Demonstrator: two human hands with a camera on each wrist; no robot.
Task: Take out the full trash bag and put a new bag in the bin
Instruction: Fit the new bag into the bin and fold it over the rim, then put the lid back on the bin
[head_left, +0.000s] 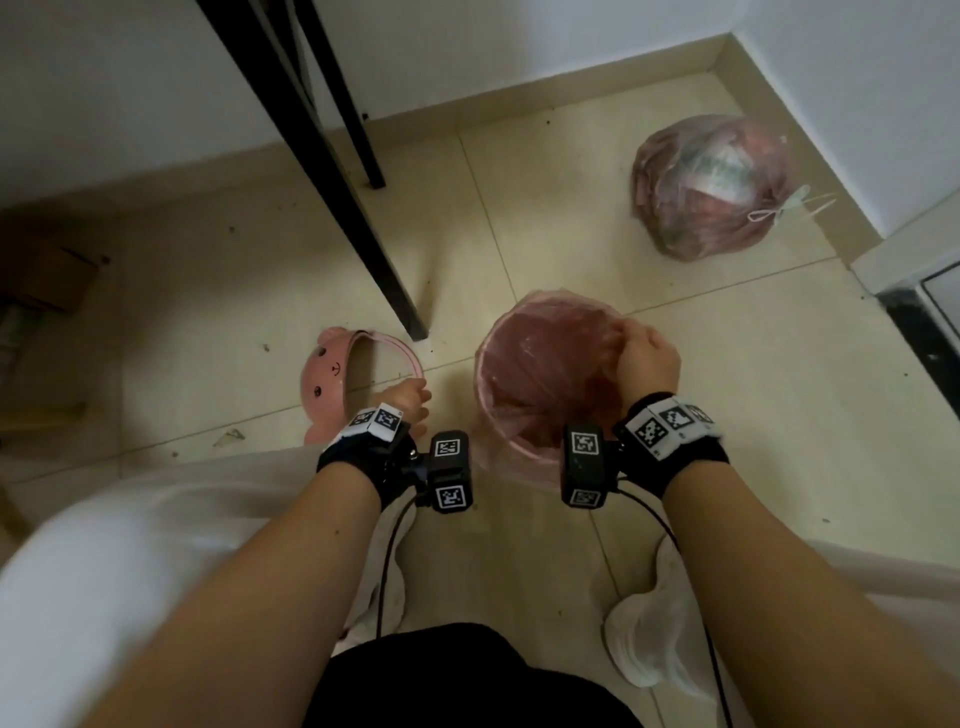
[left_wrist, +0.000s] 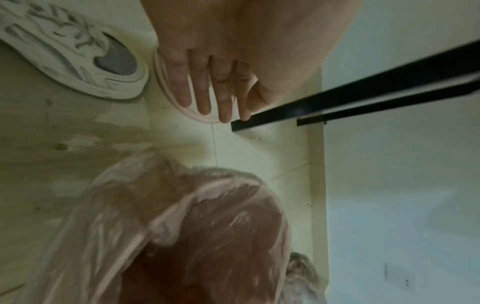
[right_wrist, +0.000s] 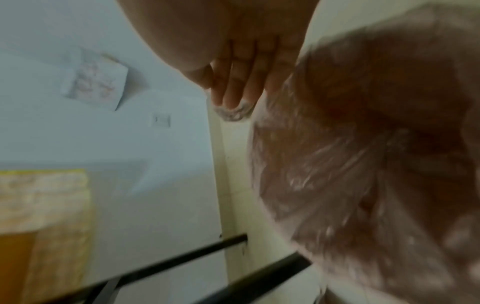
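Observation:
A pink bin (head_left: 524, 447) stands on the floor, lined with a thin pink bag (head_left: 545, 374) (left_wrist: 197, 226) (right_wrist: 363, 164) folded over its rim. My right hand (head_left: 641, 353) (right_wrist: 231, 102) is at the far right rim, fingers fairly straight and their tips pressing a bunched edge of the bag. My left hand (head_left: 415, 397) (left_wrist: 218, 109) hovers with straight fingers over the pink lid ring with a bear face (head_left: 332, 384) (left_wrist: 182, 109), which lies left of the bin. It holds nothing. The full, tied pink trash bag (head_left: 711, 187) lies by the far right wall corner.
Black table legs (head_left: 332, 156) come down just behind the lid and bin. A cardboard box (head_left: 47, 280) sits at the left. My white shoe (head_left: 654, 639) is near the bin. A dark door threshold (head_left: 919, 332) runs along the right. Walls close off the back and right.

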